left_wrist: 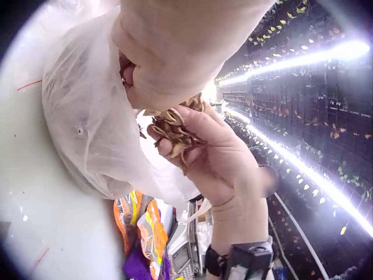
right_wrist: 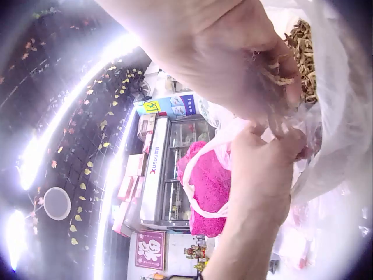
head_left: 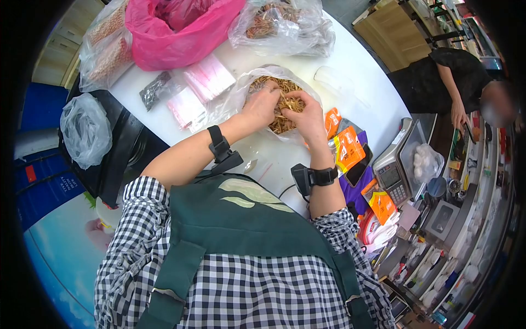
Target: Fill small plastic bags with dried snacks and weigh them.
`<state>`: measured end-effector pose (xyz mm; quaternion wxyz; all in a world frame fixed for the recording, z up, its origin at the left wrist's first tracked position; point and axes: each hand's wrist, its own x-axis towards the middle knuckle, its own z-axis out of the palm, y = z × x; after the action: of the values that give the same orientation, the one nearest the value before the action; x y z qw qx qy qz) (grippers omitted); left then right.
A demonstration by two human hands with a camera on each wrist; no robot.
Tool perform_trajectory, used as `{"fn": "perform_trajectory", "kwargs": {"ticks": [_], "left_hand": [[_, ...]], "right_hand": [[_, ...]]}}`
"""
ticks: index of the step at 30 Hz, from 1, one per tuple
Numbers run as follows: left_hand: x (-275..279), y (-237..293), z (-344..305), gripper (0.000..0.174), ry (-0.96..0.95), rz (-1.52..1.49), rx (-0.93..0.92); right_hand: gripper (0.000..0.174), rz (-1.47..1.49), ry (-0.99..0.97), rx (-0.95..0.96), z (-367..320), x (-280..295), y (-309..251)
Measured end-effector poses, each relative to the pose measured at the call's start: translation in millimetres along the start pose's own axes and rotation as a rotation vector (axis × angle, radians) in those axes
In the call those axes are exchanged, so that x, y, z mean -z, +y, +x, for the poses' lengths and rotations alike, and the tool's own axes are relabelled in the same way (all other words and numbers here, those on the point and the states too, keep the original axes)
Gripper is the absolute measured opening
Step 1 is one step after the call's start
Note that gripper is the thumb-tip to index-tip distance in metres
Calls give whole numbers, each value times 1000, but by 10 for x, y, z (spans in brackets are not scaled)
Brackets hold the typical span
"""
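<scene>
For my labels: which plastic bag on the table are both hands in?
The clear bag of dried yellow-brown strips, in front; the pink bag and other clear bags lie farther back.

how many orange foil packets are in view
3: one orange foil packet beside the right hand, one by that wrist, one near the grey weighing scale; more may be hidden.

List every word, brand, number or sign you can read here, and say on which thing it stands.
"xuecun", as far as it can be read: white display cabinet.
Red sign: characters too blurred to read.
Orange packets: print too small.
Scale: keys and display unreadable.
</scene>
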<state>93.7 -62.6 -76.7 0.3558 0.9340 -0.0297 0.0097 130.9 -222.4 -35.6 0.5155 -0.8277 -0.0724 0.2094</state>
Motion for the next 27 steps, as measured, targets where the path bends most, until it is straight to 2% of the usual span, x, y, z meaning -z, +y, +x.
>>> {"fn": "perform_trajectory", "kwargs": {"ticks": [2, 5, 7, 9, 12, 16, 21, 25, 27], "left_hand": [[-79, -61, 10, 48, 52, -137, 2], [-51, -27, -4, 50, 125, -180, 7], [-27, 30, -11, 50, 110, -167, -22], [-41, 47, -13, 50, 94, -155, -50], [-102, 18, -11, 49, 114, -194, -108], [-80, 3, 9, 49, 102, -161, -45], [-20, 22, 31, 51, 119, -139, 32], [-32, 19, 4, 49, 134, -143, -36], [-27, 32, -10, 45, 141, -149, -73]], "right_hand": [[37, -86, 33, 23, 8, -19, 22], [38, -212, 82, 48, 11, -46, 20], [38, -250, 99, 47, 3, -68, -18], [40, -426, 162, 202, -3, -78, -78], [43, -338, 200, 261, -10, -94, -174], [46, -317, 260, 290, -37, -117, -197], [38, -187, 175, 229, -129, -127, -234], [32, -282, 151, 195, -139, -164, -233], [27, -315, 212, 212, -101, -184, -152]]}}
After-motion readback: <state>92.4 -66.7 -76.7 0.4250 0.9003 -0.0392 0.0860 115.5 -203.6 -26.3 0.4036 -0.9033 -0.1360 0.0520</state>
